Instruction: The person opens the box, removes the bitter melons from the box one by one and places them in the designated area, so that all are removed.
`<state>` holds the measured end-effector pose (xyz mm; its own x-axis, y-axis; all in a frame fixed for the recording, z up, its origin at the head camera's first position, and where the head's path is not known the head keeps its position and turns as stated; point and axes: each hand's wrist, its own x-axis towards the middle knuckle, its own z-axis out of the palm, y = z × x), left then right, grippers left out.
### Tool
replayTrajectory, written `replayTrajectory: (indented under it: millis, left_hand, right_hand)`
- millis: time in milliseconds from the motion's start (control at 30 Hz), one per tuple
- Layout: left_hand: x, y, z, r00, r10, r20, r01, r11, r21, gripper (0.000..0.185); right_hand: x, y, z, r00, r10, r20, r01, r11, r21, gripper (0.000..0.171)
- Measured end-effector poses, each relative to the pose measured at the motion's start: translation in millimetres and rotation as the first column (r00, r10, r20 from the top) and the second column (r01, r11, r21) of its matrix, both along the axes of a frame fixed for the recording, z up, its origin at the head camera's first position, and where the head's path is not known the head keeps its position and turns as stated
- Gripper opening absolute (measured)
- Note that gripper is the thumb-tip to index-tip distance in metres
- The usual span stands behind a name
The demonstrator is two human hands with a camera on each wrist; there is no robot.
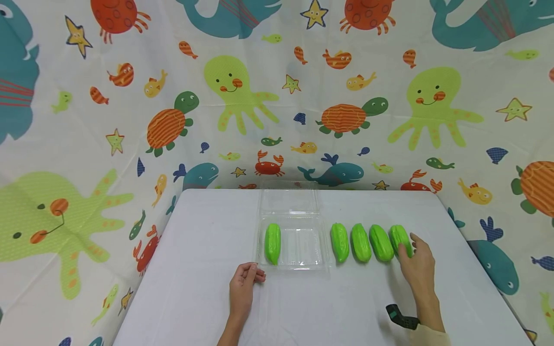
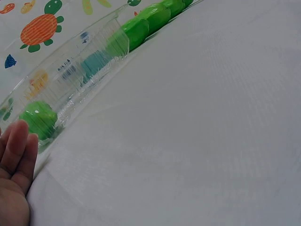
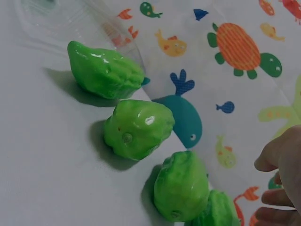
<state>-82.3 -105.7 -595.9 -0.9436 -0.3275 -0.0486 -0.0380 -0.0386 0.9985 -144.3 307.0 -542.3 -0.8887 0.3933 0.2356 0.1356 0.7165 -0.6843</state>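
Currently we rest our left hand (image 1: 243,283) on the worktop (image 1: 207,269), fingers loosely curled and holding nothing, just beside the clear tray (image 1: 298,263), which holds one green gourd (image 1: 272,243) at its left side. Four gourds lie in a row to the right. Our right hand (image 1: 416,262) touches the rightmost gourd (image 1: 399,238) with relaxed fingers. A careless nudge could roll it onto its neighbour (image 1: 381,242); the light tray may slide.

Glossy green gourds (image 1: 360,242), clear tray (image 1: 294,262), white table (image 1: 303,307) (sea-creature-print backdrop (image 1: 277,96)).
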Motion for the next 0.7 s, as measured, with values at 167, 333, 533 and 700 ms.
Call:
replayTrajectory:
  millis: [167, 333, 533, 700]
  left_hand:
    - [0.1, 0.3, 0.0, 1.0, 0.001, 0.002, -0.001, 1.0, 0.003, 0.024]
    - [0.4, 0.2, 0.4, 1.0, -0.003, -0.007, 0.003, 1.0, 0.011, 0.024]
    - [0.2, 0.2, 0.1, 1.0, -0.001, -0.002, 0.001, 1.0, 0.01, 0.024]
    - [0.9, 0.0, 2.1, 1.0, -0.003, 0.004, 0.003, 1.0, 0.012, 0.025]
  right_hand:
    - [-0.5, -2.6, 1.0, 1.0, 0.001, -0.005, -0.001, 1.0, 0.004, 0.046]
    - [-0.4, -4.2, 0.5, 1.0, 0.004, 0.0, -0.004, 1.0, 0.008, 0.045]
    - [-0.3, -7.0, 1.3, 1.0, 0.011, -0.026, -0.011, 1.0, 0.007, 0.044]
    - [0.1, -10.0, 0.8, 0.999, 0.015, -0.029, -0.015, 1.0, 0.017, 0.043]
